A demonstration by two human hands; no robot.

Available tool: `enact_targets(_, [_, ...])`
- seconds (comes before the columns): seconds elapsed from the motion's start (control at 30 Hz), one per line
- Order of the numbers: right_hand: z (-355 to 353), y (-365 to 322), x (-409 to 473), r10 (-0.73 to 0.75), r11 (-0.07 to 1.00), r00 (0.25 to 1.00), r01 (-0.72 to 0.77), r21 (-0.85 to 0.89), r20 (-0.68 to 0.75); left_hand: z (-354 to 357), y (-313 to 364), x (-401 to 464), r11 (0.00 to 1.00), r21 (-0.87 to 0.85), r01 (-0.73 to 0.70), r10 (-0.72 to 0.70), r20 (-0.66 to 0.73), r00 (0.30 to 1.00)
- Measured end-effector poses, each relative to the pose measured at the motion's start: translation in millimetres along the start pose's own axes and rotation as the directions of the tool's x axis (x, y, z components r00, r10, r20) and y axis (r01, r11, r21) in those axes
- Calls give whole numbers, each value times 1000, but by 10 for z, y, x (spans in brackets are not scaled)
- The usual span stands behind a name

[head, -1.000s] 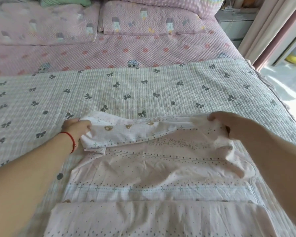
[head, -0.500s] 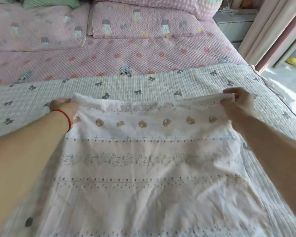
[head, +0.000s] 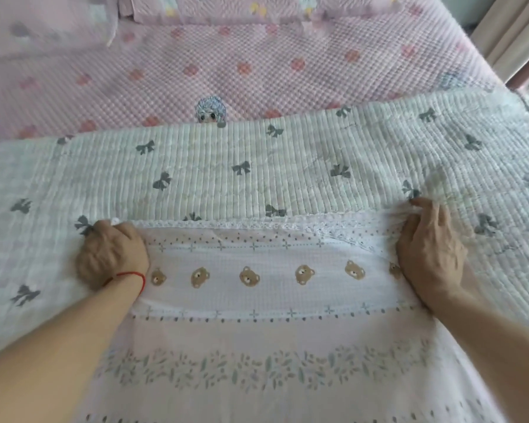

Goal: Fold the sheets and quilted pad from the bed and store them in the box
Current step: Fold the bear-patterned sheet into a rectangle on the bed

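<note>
A pale pink sheet (head: pixel 272 331) printed with bear heads, dots and leaf bands lies spread flat in front of me, its lace edge on the far side. It rests on a quilted pad (head: pixel 257 169), white with grey bows, that covers the near half of the bed. My left hand (head: pixel 112 253), with a red string on the wrist, grips the sheet's far left corner and presses it down. My right hand (head: pixel 429 248) holds the far right corner against the pad. No box is in view.
Beyond the pad lies a pink checked quilted bedspread (head: pixel 257 62) with flower prints, and pink pillows (head: pixel 214 7) at the head of the bed. A curtain (head: pixel 513 35) hangs at the upper right beside the bed's edge.
Both hands have carried the sheet's far edge away from me and down, unfolding it from a doubled-over bundle to lie spread flat on the pad. The view has tilted down and closer.
</note>
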State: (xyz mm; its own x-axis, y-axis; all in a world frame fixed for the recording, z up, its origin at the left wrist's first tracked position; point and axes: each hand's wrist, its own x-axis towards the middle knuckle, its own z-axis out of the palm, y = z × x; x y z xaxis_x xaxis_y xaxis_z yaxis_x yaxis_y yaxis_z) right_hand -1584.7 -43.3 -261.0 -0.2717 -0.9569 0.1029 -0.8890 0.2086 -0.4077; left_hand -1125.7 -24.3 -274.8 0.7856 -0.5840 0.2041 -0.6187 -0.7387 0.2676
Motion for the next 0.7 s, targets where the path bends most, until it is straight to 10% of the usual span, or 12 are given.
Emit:
enact_targets(0.4, [-235,-406,458,-15,927,986,77,-366,169,61,58,97,983,80,-164,169,-53,984])
enact_targets(0.53, [-676,-601,-194,-150,956,988,156,-247,44,53,59,97,985,64,-160,162,-27,986])
enact_targets(0.7, [-181,-439,-760,-92,934,915,216,-285,393,71,31,126,988,53,-143,143,-5,990])
